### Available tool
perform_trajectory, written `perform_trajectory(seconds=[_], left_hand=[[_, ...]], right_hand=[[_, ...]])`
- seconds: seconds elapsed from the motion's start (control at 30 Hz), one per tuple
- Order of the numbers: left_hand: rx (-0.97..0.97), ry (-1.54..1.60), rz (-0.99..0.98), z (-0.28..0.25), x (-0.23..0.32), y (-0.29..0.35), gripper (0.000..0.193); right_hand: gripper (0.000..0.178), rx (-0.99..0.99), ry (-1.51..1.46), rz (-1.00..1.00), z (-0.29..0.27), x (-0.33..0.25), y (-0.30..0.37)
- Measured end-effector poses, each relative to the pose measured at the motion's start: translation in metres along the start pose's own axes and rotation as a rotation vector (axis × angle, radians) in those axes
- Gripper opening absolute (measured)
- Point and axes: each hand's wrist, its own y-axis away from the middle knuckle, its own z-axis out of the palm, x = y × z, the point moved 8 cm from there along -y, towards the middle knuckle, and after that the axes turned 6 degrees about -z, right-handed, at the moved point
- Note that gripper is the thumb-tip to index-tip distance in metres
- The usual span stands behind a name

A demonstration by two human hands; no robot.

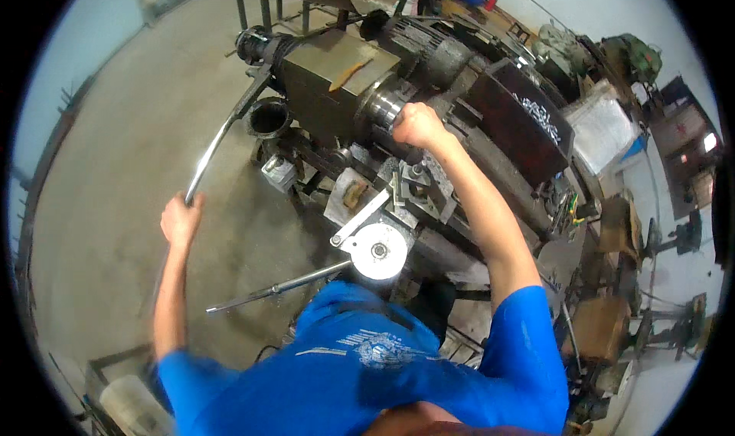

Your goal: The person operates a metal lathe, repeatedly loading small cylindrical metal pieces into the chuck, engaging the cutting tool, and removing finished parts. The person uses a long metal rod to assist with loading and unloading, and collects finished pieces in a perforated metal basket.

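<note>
My left hand (181, 220) is wrapped round the lower end of a long, curved metal lever (212, 149), whose upper end joins the left side of the lathe-like machine's headstock (325, 76). At the shiny round spindle nose (380, 108), my right hand (418, 125) is closed, fingers curled against its front. Whatever those fingers hold is hidden behind the hand. Below, between my arms, sits a pale round plate (379, 251) with a flat link arm (361, 220) attached. A straight metal rod handle (279, 287) sticks out from the plate toward the left.
A dark metal box (513, 122) with small bright pieces stands right of the spindle. Behind the headstock is a finned motor (429, 49). A silvery wrapped bundle (603, 128) lies further right. A dark round pipe opening (269, 117) is beside the lever.
</note>
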Motion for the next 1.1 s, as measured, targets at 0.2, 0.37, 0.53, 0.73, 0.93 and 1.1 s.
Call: perform_trajectory(seconds=[0.2,0.37,0.53,0.73,0.93,1.1], left_hand=[[0.103,0.021,0.046,-0.019,0.003,0.006,0.039],[0.012,-0.010,0.251,-0.035,0.045,0.014,0.031],[-0.421,0.926,0.733,-0.084,0.204,0.096,0.038],[-0.473,0.970,1.243,-0.110,0.342,0.217,0.045],[-0.405,0.719,1.245,-0.076,0.371,0.216,0.038],[-0.239,0.660,1.131,-0.087,0.330,0.165,0.032]], right_hand=[[0.034,0.128,-0.231,0.024,-0.035,0.001,0.014],[0.044,0.560,-0.649,-0.250,-0.078,-0.013,0.087],[0.057,0.530,-0.989,-0.505,-0.081,-0.049,0.146],[0.064,0.567,-1.023,-0.541,-0.085,-0.041,0.186],[0.059,0.522,-1.028,-0.536,-0.090,-0.029,0.218],[0.044,0.482,-0.725,-0.395,-0.095,0.031,0.222]])
